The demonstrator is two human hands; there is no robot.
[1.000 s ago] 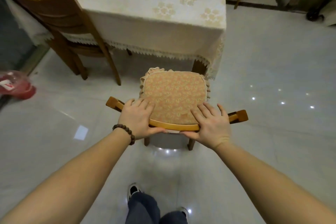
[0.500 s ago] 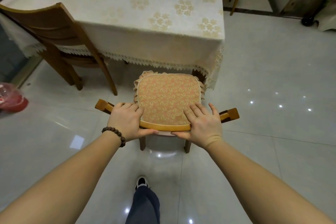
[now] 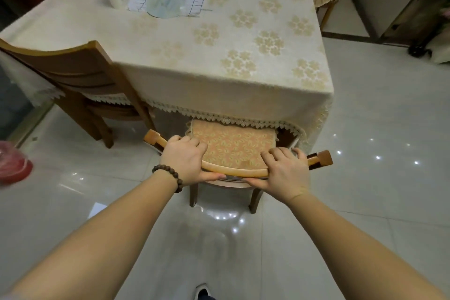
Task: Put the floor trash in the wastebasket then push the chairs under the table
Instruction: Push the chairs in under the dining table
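Both hands clasp the curved wooden top rail of a chair [image 3: 233, 151], seen from above. Left hand [image 3: 186, 158], with a bead bracelet [image 3: 168, 176] at the wrist, wraps the rail near its left end, fingers over the top and thumb beneath. Right hand [image 3: 285, 173] grips the same way toward the right end. The chair's patterned seat cushion [image 3: 231, 141] has its front edge tucked under the lace fringe of a cream floral tablecloth covering the table [image 3: 219, 56], so this chair looks partly pushed in, with its back half in the open. A second wooden chair [image 3: 80, 83] stands at the table's left side, angled and seemingly not fully pushed in. A red wastebasket [image 3: 12, 163], blurred, sits at the far left edge on the pale tiled floor [image 3: 377, 178]. No trash is visible on the floor shown, which suggests that step is finished.
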